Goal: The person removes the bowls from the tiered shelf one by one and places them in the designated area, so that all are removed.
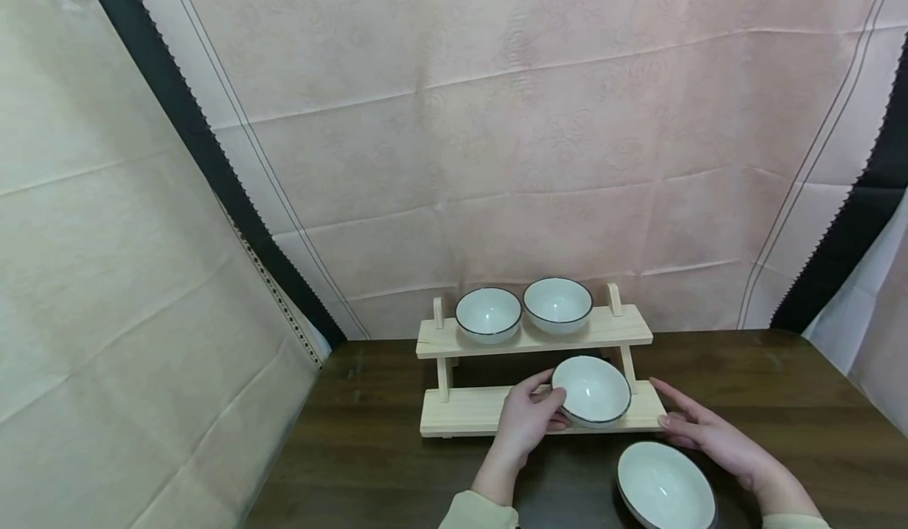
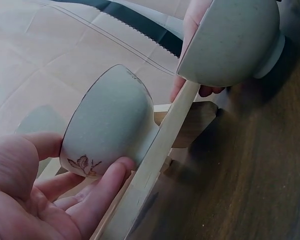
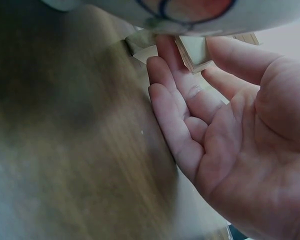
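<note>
My left hand holds a white bowl with a dark rim by its left side, thumb at the rim and fingers below. The left wrist view shows a brown leaf pattern on this bowl, its foot right at the wooden board of a two-tier rack. My right hand grips the right end of the rack's lower board, thumb and fingers around the board end in the right wrist view. Another white bowl stands on the table in front of that hand.
Two more white bowls sit side by side on the rack's upper tier, between short upright pegs. The rack stands on a dark wooden table, with pale cloth hanging behind and at the sides.
</note>
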